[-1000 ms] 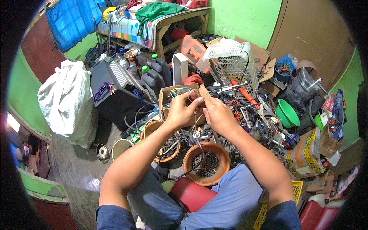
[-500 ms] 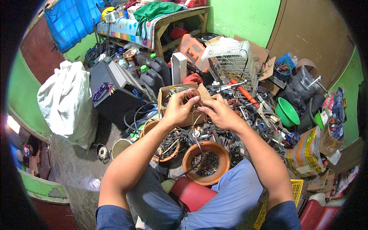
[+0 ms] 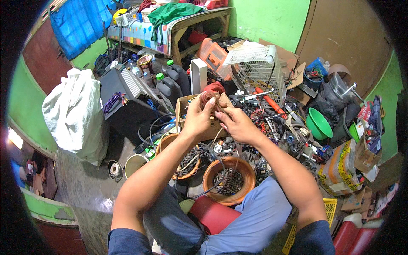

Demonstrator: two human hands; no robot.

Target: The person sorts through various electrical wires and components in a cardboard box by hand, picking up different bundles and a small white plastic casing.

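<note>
Pinching a reddish-brown coil (image 3: 207, 97) in the left hand (image 3: 199, 117), and seemingly its near right edge in the right hand (image 3: 239, 124), over a cardboard box (image 3: 213, 131) beyond a brown bowl (image 3: 207, 182). Looks light, pliant and sturdy; probably best held across the wound turns.

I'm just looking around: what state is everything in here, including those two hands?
Brown coil: wound in a roll, held up
Left hand: closed on the coil
Right hand: fingers bent at the coil, exact grip unclear
Round brown bowl: upright, holding small dark parts
Cardboard box: open
Green bowl: tilted
Dark jugs: capped
White sack: bulging
</note>
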